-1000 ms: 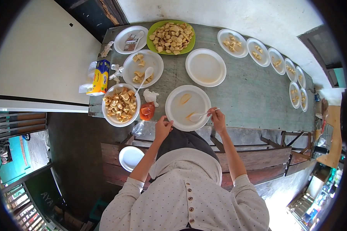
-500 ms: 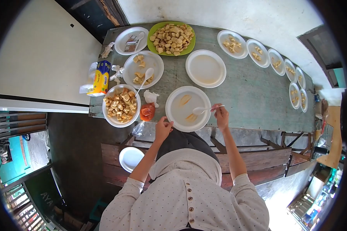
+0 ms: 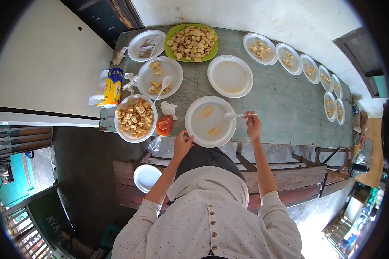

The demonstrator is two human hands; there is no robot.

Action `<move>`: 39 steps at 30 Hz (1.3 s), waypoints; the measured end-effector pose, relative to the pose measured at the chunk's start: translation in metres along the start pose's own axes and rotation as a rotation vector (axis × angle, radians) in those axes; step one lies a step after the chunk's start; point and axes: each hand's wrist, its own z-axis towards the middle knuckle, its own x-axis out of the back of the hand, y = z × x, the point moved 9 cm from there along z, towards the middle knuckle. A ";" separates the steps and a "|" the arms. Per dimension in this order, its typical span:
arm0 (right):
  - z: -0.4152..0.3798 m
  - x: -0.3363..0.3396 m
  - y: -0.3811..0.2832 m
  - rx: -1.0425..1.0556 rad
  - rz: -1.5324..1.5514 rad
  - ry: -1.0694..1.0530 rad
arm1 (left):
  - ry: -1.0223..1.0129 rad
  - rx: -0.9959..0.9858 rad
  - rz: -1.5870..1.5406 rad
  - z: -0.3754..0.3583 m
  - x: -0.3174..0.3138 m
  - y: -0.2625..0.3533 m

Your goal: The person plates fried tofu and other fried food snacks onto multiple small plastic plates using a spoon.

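Note:
In front of me a white plate (image 3: pixel 195 131) bears two orange-brown smears of sauce. My left hand (image 3: pixel 183 143) grips the plate's near left rim between thumb and fingers. A white plastic spoon (image 3: pixel 231 116) is pinched by its handle in my right hand (image 3: pixel 253 125), and its bowl hangs over the right side of the plate. Left of the plate sit a clear bag of red-orange sauce (image 3: pixel 164 125) and a crumpled tissue (image 3: pixel 169 109). Another white plate (image 3: pixel 230 71), with a thin pale film on it, stands just behind.
On the left are a bowl of fried snack pieces (image 3: pixel 136 118), a plate with some pieces and a spoon (image 3: pixel 170 71), and a yellow-blue box (image 3: pixel 112 88). A green plate piled with pieces (image 3: pixel 192 42) stands at the back. Several small plated portions (image 3: pixel 260 48) curve along the right.
My right hand has moved slightly right and up, carrying the spoon away from the lower smear, which now looks longer. The left hand stays on the rim.

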 end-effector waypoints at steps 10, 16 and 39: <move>-0.019 -0.024 0.010 -0.008 0.074 -0.145 | -0.003 -0.011 0.003 0.002 0.000 -0.001; -0.006 -0.002 -0.009 0.029 0.014 0.028 | -0.011 -0.001 0.006 0.001 0.000 0.001; -0.039 -0.016 0.008 -0.128 0.127 -0.034 | -0.002 -0.020 -0.003 0.003 0.000 -0.004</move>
